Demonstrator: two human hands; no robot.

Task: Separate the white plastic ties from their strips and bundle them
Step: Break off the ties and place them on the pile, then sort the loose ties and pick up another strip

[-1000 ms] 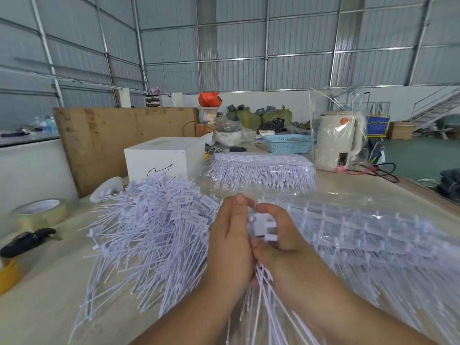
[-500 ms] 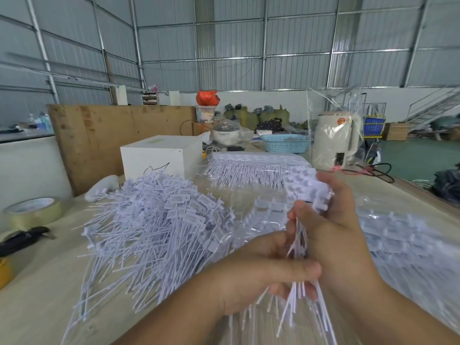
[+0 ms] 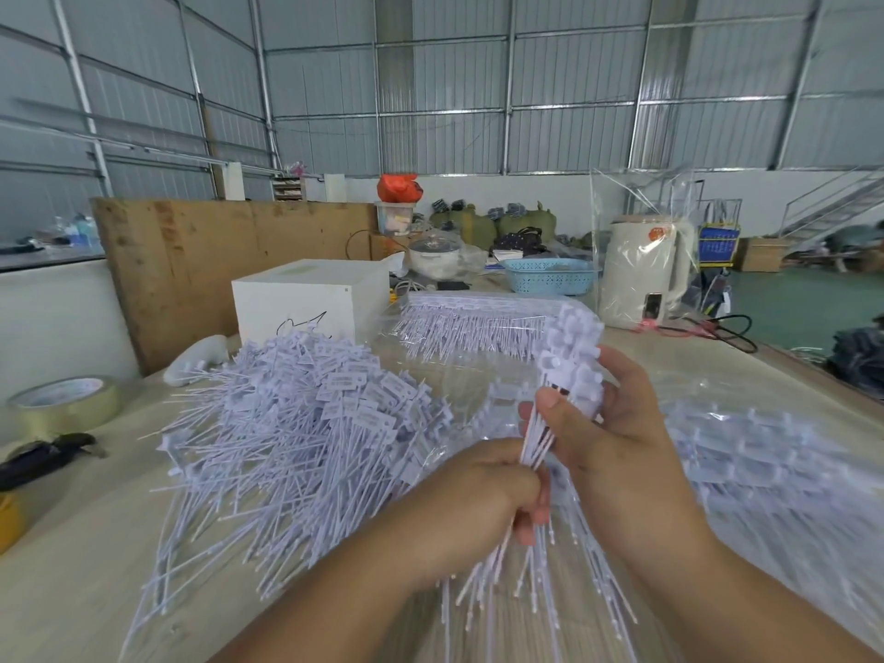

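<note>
I see my right hand curled round the upper part of a bunch of thin white plastic ties, their blocky heads sticking up above its fingers. My left hand grips the same bunch lower down, just below and left of the right hand, the tails fanning out beneath it. A loose heap of separated white ties lies left of my left hand; clear-wrapped strips of ties lie right of my right hand
</note>
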